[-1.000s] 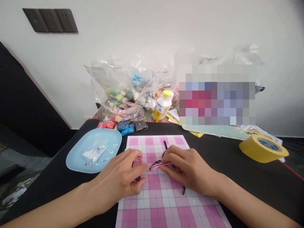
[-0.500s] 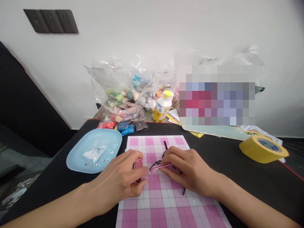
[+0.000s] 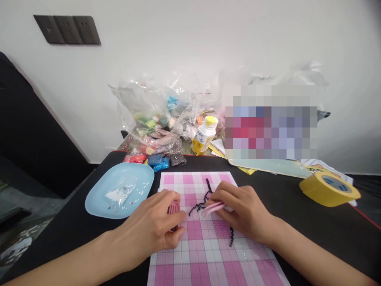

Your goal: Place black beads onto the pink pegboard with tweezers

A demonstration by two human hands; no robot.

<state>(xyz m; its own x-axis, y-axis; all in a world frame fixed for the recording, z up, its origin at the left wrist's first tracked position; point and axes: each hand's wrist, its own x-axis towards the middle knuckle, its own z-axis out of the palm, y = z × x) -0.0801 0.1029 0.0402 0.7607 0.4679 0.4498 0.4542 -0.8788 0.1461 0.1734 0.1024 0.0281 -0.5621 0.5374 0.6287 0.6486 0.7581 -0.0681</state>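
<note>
My left hand (image 3: pixel 157 220) is closed around a small pink ridged holder (image 3: pixel 174 208) with something dark in it, mostly hidden by the fingers. Pink tweezers (image 3: pixel 212 209) are gripped in my right hand (image 3: pixel 242 208), their tips pointing left above the board. Whether the tips hold a bead I cannot tell. Both hands are over a pink-and-white checked pegboard (image 3: pixel 196 256). Lines of black beads (image 3: pixel 197 207) stand on it near the tweezers, partly covered by my right hand. A further short row of black beads (image 3: pixel 231 237) lies below that hand.
A pale blue plate (image 3: pixel 92 198) to the left bears a clear bag and loose white beads. Yellow tape (image 3: pixel 318 194) lies at the right. Behind the board are bead packets (image 3: pixel 161 164), a yellow-and-white bottle (image 3: pixel 203 137) and plastic bags (image 3: pixel 139 103).
My right hand has shifted the tweezers to the right, away from my left hand, uncovering more black beads. My left hand keeps its hold, nearly still. The view has tipped slightly.
</note>
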